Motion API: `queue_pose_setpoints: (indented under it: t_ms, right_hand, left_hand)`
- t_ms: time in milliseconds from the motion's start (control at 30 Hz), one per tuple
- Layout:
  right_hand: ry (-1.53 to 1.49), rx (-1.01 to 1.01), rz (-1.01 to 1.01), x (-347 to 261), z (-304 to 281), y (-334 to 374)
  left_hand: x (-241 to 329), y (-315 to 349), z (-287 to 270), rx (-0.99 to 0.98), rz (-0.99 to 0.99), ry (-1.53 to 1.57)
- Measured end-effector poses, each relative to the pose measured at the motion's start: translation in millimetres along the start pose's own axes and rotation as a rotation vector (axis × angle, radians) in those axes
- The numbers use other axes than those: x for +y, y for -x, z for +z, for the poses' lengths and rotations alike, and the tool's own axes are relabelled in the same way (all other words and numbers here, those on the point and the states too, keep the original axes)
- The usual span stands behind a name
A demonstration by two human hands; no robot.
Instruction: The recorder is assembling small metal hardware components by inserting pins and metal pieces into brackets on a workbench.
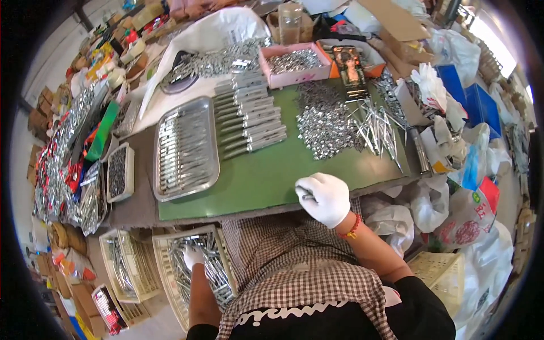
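My right hand [326, 198], in a white glove, is curled closed above the front edge of the green tabletop [249, 192]. A small dark bit shows between its fingers, too little to name. Low on the left, my gloved left hand [193, 256] reaches into a cream plastic crate [164, 283] of long silvery metal pieces [212, 266]; its fingers are too small and hidden to read. A metal tray [216, 164] holds a column of slim metal parts. Beside it lie stacked metal parts with dark ends [252, 122]. Small shiny pieces [326, 127] are heaped farther right.
Thin metal rods [378, 133] lie loose near the table's right side. A pink box [266, 79] of small metal pieces stands at the back. A narrow white bin [129, 181] sits left of the tray. Another cream crate [139, 277] and plastic bags [430, 204] flank me.
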State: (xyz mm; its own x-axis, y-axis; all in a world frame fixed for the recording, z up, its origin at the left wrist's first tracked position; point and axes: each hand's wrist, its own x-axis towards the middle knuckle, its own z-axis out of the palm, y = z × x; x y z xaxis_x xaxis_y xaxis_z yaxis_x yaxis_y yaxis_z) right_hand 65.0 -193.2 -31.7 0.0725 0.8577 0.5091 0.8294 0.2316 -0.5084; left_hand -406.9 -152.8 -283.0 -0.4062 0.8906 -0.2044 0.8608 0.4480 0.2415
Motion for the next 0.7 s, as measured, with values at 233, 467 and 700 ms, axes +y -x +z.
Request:
queue_pose_setpoints:
  t_ms: [233, 467, 700]
  right_hand:
    - [0.001, -0.030, -0.004, 2, 14, 8]
    - [0.014, 0.063, -0.101, -9, 12, 3]
    - [0.081, 0.043, -0.111, -8, 14, -1]
  left_hand:
    - [3, -29, 49, -0.120, -0.188, -0.276]
    - [-91, -55, 66, -0.204, -0.461, 0.137]
    - [-71, -48, 68, -0.049, -0.395, -0.145]
